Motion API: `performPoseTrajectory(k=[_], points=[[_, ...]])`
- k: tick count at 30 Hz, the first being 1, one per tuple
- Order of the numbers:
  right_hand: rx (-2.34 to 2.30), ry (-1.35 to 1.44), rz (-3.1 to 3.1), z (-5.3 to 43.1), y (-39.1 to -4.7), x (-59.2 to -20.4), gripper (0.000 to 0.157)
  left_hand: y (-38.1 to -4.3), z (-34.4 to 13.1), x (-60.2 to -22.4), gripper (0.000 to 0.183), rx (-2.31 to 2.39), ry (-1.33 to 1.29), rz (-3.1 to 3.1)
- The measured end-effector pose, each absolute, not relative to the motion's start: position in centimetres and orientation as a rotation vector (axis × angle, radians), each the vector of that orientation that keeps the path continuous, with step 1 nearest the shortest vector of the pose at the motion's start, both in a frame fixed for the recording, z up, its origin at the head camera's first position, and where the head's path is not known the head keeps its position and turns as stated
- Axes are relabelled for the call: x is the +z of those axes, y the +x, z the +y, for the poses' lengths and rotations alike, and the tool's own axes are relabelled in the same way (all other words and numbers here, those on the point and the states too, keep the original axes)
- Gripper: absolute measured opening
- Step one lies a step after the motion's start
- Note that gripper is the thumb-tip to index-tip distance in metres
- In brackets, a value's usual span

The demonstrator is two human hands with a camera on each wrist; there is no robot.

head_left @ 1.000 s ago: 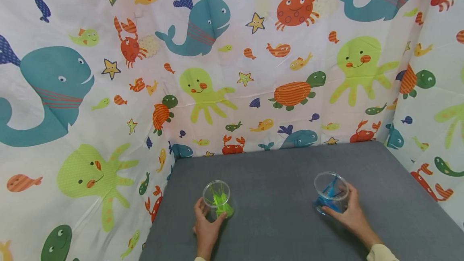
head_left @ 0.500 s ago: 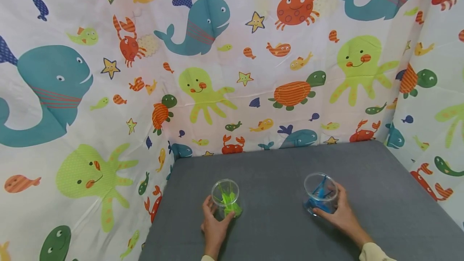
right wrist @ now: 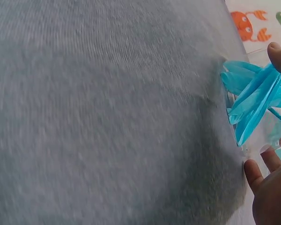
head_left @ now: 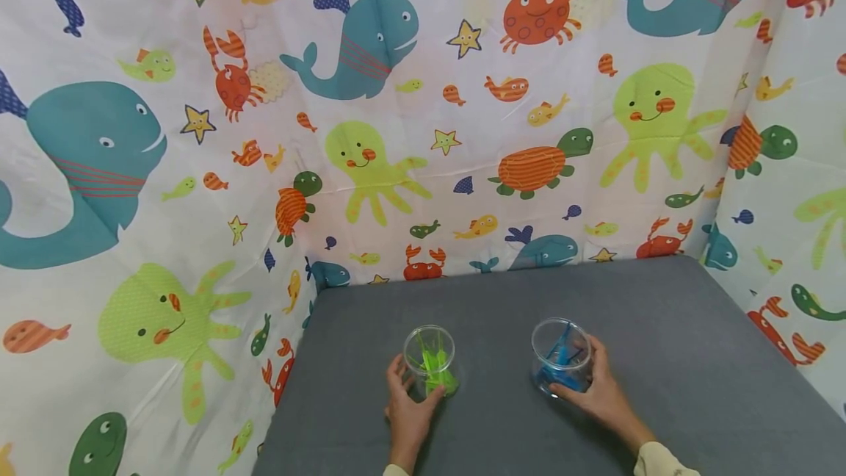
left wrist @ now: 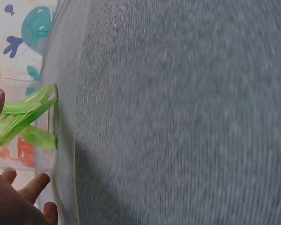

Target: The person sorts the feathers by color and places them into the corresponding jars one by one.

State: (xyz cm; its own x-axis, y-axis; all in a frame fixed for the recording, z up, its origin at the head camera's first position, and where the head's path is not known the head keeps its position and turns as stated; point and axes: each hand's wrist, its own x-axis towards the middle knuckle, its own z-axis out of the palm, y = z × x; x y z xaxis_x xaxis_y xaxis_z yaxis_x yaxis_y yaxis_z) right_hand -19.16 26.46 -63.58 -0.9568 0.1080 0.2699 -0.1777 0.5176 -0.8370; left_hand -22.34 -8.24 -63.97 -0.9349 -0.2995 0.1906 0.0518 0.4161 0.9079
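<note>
My left hand (head_left: 411, 413) grips a clear cup (head_left: 429, 329) from its near left side, thumb at the front. Inside lie bright green pieces (head_left: 438, 369), thin at the top and broader below; in the left wrist view they look like glossy, translucent green strips (left wrist: 30, 112). On the right, my right hand (head_left: 604, 391) grips a second clear cup (head_left: 560, 323) around its right side. It contains similar blue pieces (head_left: 560, 372), which appear as translucent folded strips (right wrist: 255, 101) in the right wrist view. Both cups are upright and apart from each other. Their exact kind of contents cannot be told.
A dark grey cloth-covered table (head_left: 496, 432) lies beneath both hands. A white curtain (head_left: 410, 13) printed with sea animals rises along its back and both sides.
Both cups have come closer together. My left hand has moved right with the green-filled cup, and my right hand has moved left with the blue-filled one.
</note>
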Motion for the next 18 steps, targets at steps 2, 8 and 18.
performPoseTrajectory(k=[2,8,18], points=[[1.414,0.069,-2.469,25.9,-19.1,-63.5,0.114,-22.3,-7.9,-64.0,0.105,-1.527,0.209,-2.356],[1.434,0.121,-2.423,24.7,-19.0,-63.5,0.115,-22.2,-7.3,-64.0,0.104,-1.547,0.196,-2.365],[1.445,0.190,-2.378,23.5,-19.2,-64.3,0.116,-22.3,-6.9,-63.7,0.103,-1.563,0.222,-2.410]])
